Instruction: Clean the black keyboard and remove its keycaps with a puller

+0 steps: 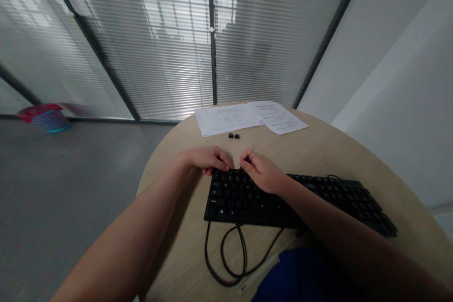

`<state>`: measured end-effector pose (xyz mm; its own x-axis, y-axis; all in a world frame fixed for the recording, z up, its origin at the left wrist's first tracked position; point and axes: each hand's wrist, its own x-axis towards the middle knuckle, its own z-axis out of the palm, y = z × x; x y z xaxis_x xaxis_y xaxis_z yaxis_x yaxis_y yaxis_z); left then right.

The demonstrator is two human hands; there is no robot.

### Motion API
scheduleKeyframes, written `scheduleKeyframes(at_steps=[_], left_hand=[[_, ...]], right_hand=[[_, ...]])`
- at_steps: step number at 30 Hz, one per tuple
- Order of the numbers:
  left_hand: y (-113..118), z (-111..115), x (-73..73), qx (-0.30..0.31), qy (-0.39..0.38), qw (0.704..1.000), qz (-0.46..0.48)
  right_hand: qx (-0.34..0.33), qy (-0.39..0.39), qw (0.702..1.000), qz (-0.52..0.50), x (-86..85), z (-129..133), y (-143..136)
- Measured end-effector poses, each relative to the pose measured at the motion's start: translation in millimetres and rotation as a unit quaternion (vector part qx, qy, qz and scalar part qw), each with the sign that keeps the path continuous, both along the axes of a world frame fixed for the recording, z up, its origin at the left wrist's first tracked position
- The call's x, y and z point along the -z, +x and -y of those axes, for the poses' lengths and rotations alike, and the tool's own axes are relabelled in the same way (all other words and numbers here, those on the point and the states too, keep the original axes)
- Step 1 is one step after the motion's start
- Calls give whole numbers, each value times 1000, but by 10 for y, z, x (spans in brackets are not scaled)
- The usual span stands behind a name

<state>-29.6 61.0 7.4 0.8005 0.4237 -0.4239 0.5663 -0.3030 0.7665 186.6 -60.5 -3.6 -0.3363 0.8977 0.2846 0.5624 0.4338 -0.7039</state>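
A black computer keyboard (226, 203) lies at a slant on the round wooden table, its far left corner beneath my fingers. My left hand (211, 158) is closed at that corner, the fingertips pressed against the back edge and top row of keys. Just right of it, my right hand (260, 170) pinches a small dark tool with thin wire ends, which looks like a wire keycap puller (254, 148). Part of the tool is hidden by the fingers. My right forearm covers the middle of the keyboard. Two small black keycaps (234, 136) sit beyond my hands.
Printed paper sheets (230, 120) lie at the far side of the round table (170, 165). The keyboard's cable (226, 283) loops near the front edge. On the floor at left stands a red and blue basket (51, 120). Glass partitions with blinds (170, 56) rise behind the table.
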Motion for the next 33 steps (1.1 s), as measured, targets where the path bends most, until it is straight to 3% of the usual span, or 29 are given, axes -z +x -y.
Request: scheduleKeyframes(at_steps=[6,14,19,24,33], left_hand=[[12,42,-48,-8,-1,1000,-7],[-6,2,7,-11,-10,1000,3],[-25,2,11,10,-20,999,26],[3,8,1,-18,-13,997,73],[110,43,-3,-84,24,984,153]], right_hand=[[-10,22,998,58,-21,28,-26],[31,12,997,-68,80,-26,3],[91,-17,979,-184,175,-82,25],[83,44,992,-81,116,-39,8],[72,67,994,-55,41,-18,-20]])
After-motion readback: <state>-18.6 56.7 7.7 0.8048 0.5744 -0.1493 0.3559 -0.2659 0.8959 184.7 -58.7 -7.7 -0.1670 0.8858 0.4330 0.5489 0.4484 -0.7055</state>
